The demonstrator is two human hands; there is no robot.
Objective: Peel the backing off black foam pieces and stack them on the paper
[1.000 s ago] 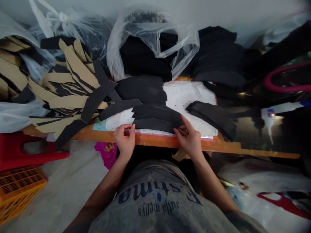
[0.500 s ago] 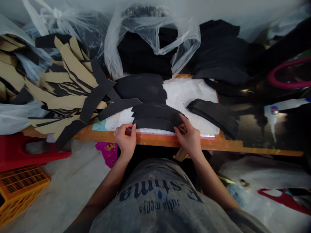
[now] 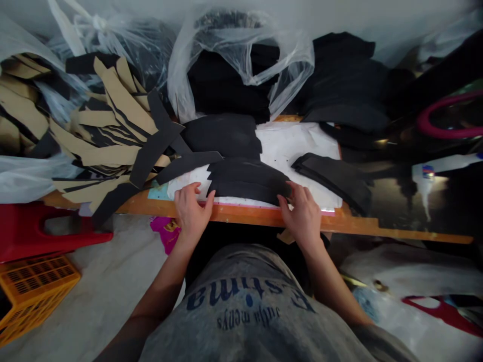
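Overlapping black curved cut pieces [image 3: 247, 178] lie in a fanned row along the front of the table, on a white sheet. At their left end is my left hand [image 3: 193, 211], its thumb tip by the lower corner and its fingers apart. My right hand [image 3: 302, 213] is at the row's right end, with thumb and forefinger apart near the tip and nothing visibly held. Behind the row lies another black layered group [image 3: 224, 136]. To the right rests a small stack of black curved pieces [image 3: 328, 176].
A heap of tan-and-black cut pieces [image 3: 113, 130] covers the table's left. Clear plastic bags [image 3: 181, 75] with black material stand behind. On the right lies a white bottle with a nozzle [image 3: 426, 176]. A red stool [image 3: 22, 236] and yellow crate [image 3: 41, 286] stand at lower left.
My right hand has shifted slightly right along the end of the row. My left hand's fingers have spread from a near pinch. The view has moved a little; the pieces look much the same.
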